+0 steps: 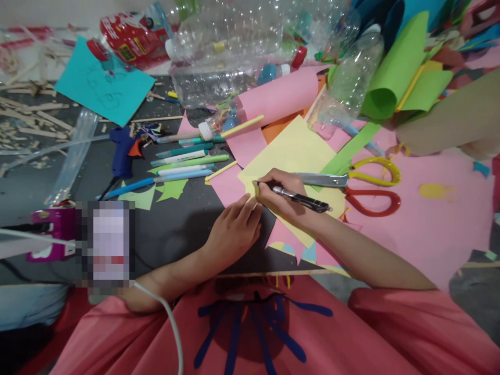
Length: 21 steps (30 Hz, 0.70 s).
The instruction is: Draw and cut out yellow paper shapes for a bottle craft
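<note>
Near the counter's front edge (250,265), steady the yellow paper (289,148) with your left fingers (247,211), loosely extended and empty. Guide the pen (301,199) lightly, pinched between your right fingers (276,176).

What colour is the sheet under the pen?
The sheet is pale yellow, in the head view.

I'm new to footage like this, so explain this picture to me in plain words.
There is no machine here: someone works bare-handed, wearing a camera on the head that looks forward and down. The right hand holds a black pen, its tip at a yellow sheet; the left hand rests by the sheet's near edge. Around them on the dark table are scissors, markers, a blue glue gun, pink paper and clear plastic bottles. The arm at far right appears to be another person's.
</note>
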Motion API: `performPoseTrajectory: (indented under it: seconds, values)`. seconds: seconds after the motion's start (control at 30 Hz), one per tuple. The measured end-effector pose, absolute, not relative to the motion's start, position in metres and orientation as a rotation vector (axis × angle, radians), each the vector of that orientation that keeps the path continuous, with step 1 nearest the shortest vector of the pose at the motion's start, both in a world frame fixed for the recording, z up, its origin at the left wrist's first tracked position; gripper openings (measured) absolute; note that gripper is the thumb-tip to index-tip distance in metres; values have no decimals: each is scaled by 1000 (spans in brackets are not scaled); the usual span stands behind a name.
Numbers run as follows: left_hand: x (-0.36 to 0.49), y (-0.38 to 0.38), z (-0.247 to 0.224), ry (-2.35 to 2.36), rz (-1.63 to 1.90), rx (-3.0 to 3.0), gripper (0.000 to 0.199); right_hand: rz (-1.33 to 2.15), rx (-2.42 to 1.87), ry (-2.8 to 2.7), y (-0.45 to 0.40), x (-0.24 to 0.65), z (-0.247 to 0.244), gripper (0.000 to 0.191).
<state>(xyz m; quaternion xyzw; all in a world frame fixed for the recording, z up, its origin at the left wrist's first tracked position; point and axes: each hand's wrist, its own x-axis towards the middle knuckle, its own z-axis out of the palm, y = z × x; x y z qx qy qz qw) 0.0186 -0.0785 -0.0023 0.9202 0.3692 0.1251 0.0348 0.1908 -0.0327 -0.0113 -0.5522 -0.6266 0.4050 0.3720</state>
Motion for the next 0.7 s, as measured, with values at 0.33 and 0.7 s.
performPoseTrajectory:
  seconds: [0.33,0.7]
  values:
    - [18,-77,-2,1180,356,2890,31,1167,-1325,-1681,-29,193,-6,15]
    - [17,-77,-1,1147,347,2826,30,1095,-1421,-1586,-33,191,-8,13]
